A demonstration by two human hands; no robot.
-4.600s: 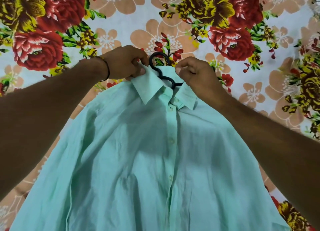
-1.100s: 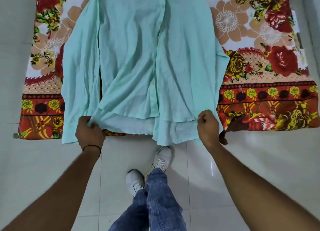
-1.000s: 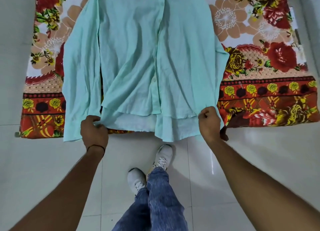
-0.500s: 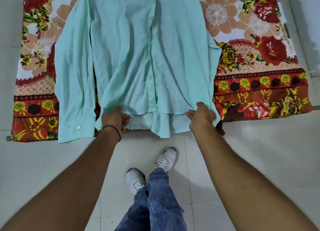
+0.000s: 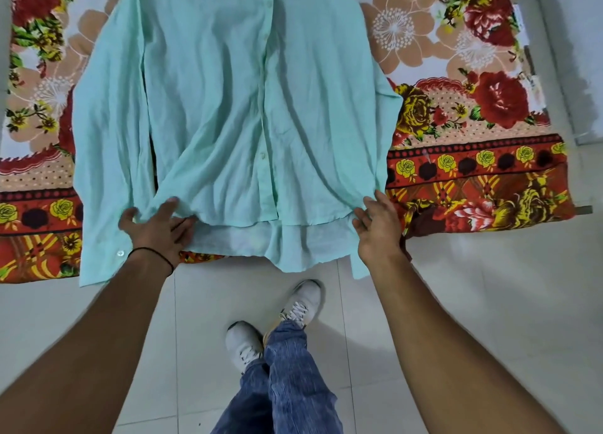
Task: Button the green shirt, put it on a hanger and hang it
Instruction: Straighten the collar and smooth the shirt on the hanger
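Now both grips loosen: left hand [image 5: 156, 228] spread flat on green shirt [image 5: 244, 107], right hand [image 5: 378, 228] open. Smoothing done, prob.

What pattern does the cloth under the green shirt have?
The cloth is floral: red and yellow roses, peach flowers; head view.

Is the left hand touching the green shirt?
Touching. The head view shows the left hand with spread fingers lying flat on the green shirt near its bottom hem.
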